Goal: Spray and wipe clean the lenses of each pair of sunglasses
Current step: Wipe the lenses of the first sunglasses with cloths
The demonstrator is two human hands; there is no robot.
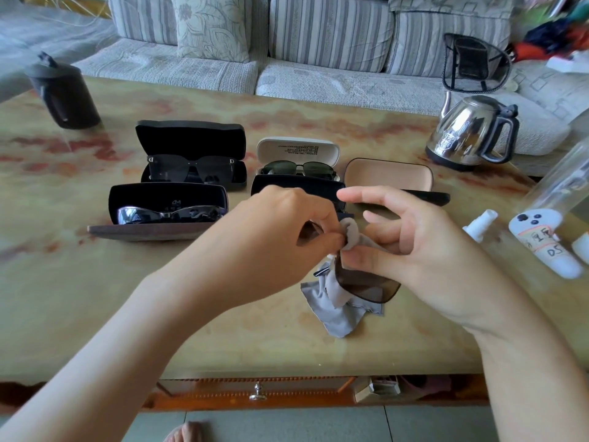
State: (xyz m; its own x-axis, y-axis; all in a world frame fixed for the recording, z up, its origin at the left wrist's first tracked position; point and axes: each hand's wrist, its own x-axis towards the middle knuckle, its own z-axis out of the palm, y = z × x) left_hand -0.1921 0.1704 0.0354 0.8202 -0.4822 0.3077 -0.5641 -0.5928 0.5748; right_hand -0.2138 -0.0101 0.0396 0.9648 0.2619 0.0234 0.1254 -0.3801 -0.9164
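Forearms: two, reaching over the table (95, 314).
Left hand (287, 224): curled, with the brown-lensed sunglasses (366, 282) pinched at the frame.
Right hand (398, 244): the grey cloth (338, 311) was pinched against a lens, the forefinger held straight.
Sunglasses and cloth: held left of the steel kettle (471, 129) and nearer the viewer; the cloth's loose end lay on the table.
White spray bottle (479, 224): stood in front of the kettle.
Tan case (389, 175): open, just left of the kettle.
White case (298, 151) and two black cases (191, 135) (165, 196): open further left, each with sunglasses inside.
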